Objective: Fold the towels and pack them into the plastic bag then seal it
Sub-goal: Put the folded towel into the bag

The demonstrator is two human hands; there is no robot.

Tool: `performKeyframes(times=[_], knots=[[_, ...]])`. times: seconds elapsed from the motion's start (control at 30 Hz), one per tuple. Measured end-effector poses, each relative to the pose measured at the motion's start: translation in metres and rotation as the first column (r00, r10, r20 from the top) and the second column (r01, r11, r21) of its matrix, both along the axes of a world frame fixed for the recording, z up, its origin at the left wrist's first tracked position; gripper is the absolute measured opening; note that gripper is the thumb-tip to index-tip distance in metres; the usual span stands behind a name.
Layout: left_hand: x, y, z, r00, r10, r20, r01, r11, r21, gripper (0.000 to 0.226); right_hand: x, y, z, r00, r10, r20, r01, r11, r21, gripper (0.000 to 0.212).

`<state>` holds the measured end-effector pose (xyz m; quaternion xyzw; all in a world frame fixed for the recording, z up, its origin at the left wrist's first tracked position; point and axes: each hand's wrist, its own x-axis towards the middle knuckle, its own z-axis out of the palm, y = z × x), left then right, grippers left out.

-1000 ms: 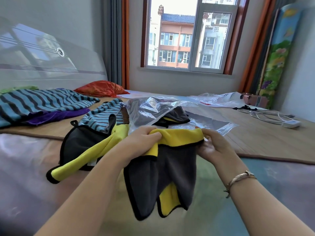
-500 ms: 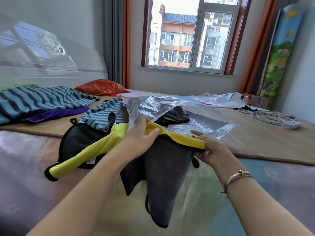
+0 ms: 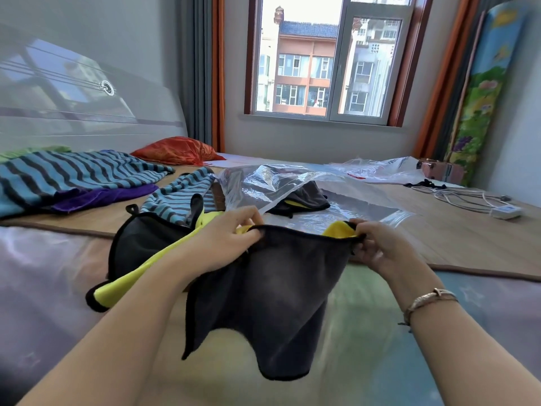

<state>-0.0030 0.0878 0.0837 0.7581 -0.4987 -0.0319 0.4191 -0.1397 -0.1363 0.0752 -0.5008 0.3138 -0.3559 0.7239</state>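
From the head camera, both hands hold one grey towel (image 3: 269, 291) up in front of the person, over the near part of the bed (image 3: 44, 288). The left hand (image 3: 225, 241) pinches the towel's top edge at its left corner, fingers curled over the black hem. The right hand (image 3: 377, 244) pinches the same edge at the right corner, fingertips pressed together on the cloth, with a bracelet (image 3: 427, 300) on that wrist. The towel hangs spread between the two hands, grey side toward the camera, its yellow back showing only at the top corners; its lower edge hangs loose and uneven.

Just beyond the hands lies the clear plastic bag (image 3: 292, 183) on the wooden mat (image 3: 456, 235), its mouth lifted and open toward the near side. A folded grey and yellow towel (image 3: 307, 197) sits inside it.

To the left, partly behind the left forearm, another grey and yellow towel (image 3: 140, 253) lies crumpled. A blue striped towel (image 3: 175, 197) lies just beyond it, touching it. Farther left, a larger striped cloth (image 3: 73, 174) rests on a purple cloth (image 3: 108, 197). An orange pillow (image 3: 178, 150) lies at the far side by the curtain. At far right are a second plastic bag (image 3: 377, 171) and a white cable (image 3: 468, 197).
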Motion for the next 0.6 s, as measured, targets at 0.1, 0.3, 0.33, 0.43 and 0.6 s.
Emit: performKeyframes(times=[0.1, 0.3, 0.33, 0.43, 0.6], knots=[[-0.001, 0.009, 0.001, 0.989, -0.1, -0.11, 0.116, 0.982, 0.15, 0.009, -0.004, 0.004, 0.002, 0.993, 0.0, -0.12, -0.028, 0.973, -0.23, 0.035], [-0.019, 0.003, -0.002, 0.962, -0.228, -0.148, 0.252, 0.953, 0.166, 0.007, -0.017, 0.039, 0.014, 0.836, 0.421, -0.353, -0.549, 0.656, -0.518, 0.049], [-0.022, -0.002, -0.004, 0.969, -0.209, -0.134, 0.222, 0.97, 0.097, 0.004, -0.017, 0.044, 0.015, 0.794, 0.48, -0.373, -0.607, 0.606, -0.514, 0.049], [-0.021, -0.015, -0.008, 0.997, -0.079, 0.003, 0.079, 0.989, -0.122, 0.018, -0.013, 0.053, 0.014, 0.759, 0.527, -0.383, -0.647, 0.541, -0.537, 0.044], [-0.019, -0.018, -0.008, 0.983, -0.156, -0.094, 0.144, 0.983, -0.115, 0.01, -0.011, 0.052, 0.013, 0.791, 0.506, -0.344, -0.601, 0.534, -0.595, 0.04]])
